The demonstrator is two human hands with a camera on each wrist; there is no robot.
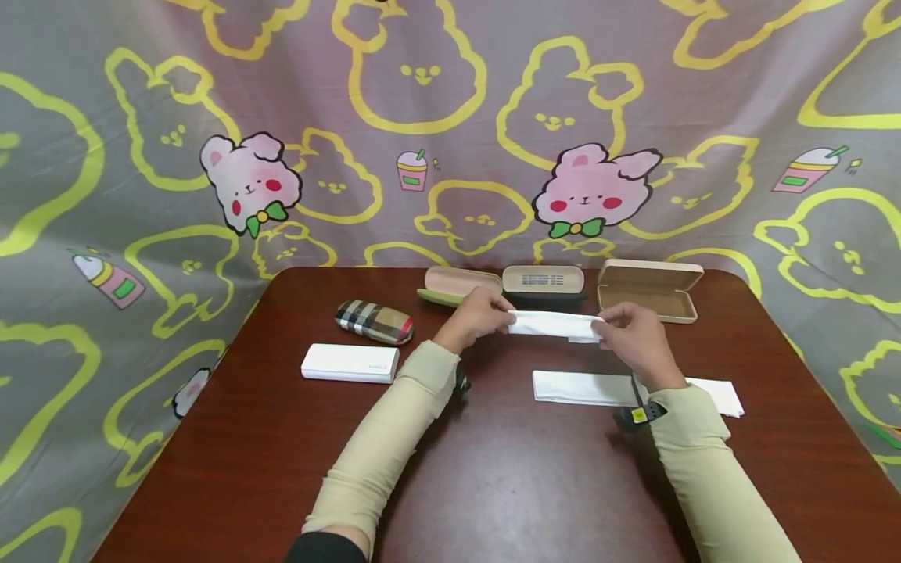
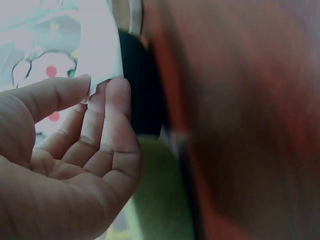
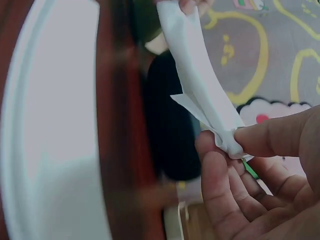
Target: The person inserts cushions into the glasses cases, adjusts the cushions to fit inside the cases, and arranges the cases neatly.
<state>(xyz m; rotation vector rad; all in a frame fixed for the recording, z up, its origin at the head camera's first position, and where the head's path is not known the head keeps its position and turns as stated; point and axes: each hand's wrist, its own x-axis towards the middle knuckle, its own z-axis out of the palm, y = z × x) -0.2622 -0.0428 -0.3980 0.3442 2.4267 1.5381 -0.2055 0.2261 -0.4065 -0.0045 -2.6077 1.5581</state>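
– Folded white strip (image 1: 552,324) strung between both hands, apparently up off the counter (image 1: 493,469). Grip on each side?

– Pinched at one end by the left hand (image 1: 480,314), thumb against fingertips, and at the other end by the right hand (image 1: 637,340), same sort of pinch. No spare hand, basically.

– Anything dodgy from here? Asking for a friend lol

– Mostly the loose flap (image 3: 187,104), just beside the right hand's fingertips and standing off from the main fold. Likely to peel away with a twist or a lazy pinch, at a guess. Also a fair chance of slipping out at the left hand: only a small bit of the end between thumb and fingers. Too little tension between the hands? Probably sagging, maybe a lost fold.

– Any snags nearby?

– Possibly. Green case (image 1: 457,283) and dark case (image 1: 549,288) beyond the hands, so maybe a knock from a careless reach forward. Plus a second white strip (image 1: 580,388) on the counter, nearer than the right hand, easy to rumple with the wrist camera (image 1: 639,414).

– And orientation?

– Long axis straight across from left hand to right hand, close to level, slight dip toward the right in the head view. No telling front end from back, tbh.
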